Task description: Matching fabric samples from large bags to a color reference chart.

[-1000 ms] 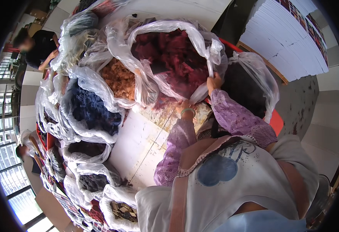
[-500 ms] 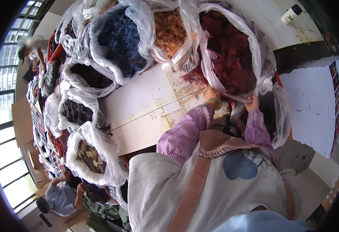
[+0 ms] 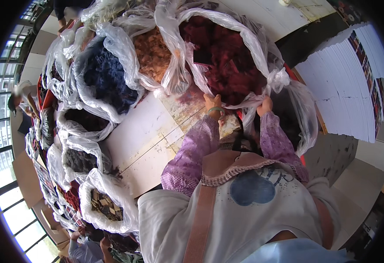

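A large clear plastic bag [image 3: 246, 33] stands wide open in front of me, full of dark red fluffy material [image 3: 231, 61]. My left hand [image 3: 213, 104], with a green band at the wrist, is closed on the bag's near rim, its fingers partly hidden. Further right, my right hand [image 3: 265, 106] pinches the gathered plastic of the same rim, just below a bunched knot [image 3: 278, 80]. Both forearms wear purple patterned sleeves. Beside my right hand another clear bag [image 3: 308, 118] holds dark material.
More open bags ring the pale worktop [image 3: 141, 136]: orange fluff [image 3: 152, 55], blue fluff [image 3: 106, 72], grey fluff [image 3: 80, 161] and brown flat pieces [image 3: 106, 205]. White sheets [image 3: 336, 87] are stacked at right. Other people [image 3: 25, 98] are at the far left and lower left.
My view has turned, so bags and worktop sit further left and lower in the picture. Both hands remain at the red material's bag rim, the left now more on its near edge.
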Action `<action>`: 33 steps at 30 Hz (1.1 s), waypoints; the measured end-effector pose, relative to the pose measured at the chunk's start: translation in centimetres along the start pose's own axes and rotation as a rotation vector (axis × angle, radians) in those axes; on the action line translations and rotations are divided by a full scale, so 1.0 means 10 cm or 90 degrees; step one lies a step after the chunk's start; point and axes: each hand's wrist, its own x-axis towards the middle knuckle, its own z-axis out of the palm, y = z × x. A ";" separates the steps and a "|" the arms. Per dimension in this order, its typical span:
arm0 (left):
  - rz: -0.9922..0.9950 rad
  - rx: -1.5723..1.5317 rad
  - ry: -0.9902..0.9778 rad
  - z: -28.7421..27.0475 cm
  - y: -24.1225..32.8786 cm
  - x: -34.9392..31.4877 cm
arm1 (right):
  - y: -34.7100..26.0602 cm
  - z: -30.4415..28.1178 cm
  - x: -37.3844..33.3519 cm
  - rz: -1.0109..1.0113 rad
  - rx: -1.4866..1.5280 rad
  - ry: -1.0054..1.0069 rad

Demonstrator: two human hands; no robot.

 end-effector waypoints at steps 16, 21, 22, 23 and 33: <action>0.228 0.013 0.083 -0.41 0.15 -0.29 | -0.21 -0.25 -0.26 -0.116 -0.431 0.050; 0.495 0.152 0.204 -0.62 0.74 -0.02 | -0.51 0.18 -0.86 -0.559 -0.721 0.103; 0.497 0.149 0.204 -0.58 0.82 0.13 | -0.52 0.30 -0.88 -0.601 -0.706 -0.003; 0.500 0.146 0.203 -0.55 0.92 0.29 | -0.55 0.47 -0.95 -0.642 -0.687 -0.108; 0.795 0.203 0.048 0.06 1.18 0.62 | -0.24 1.48 -0.33 -0.754 -0.995 -0.222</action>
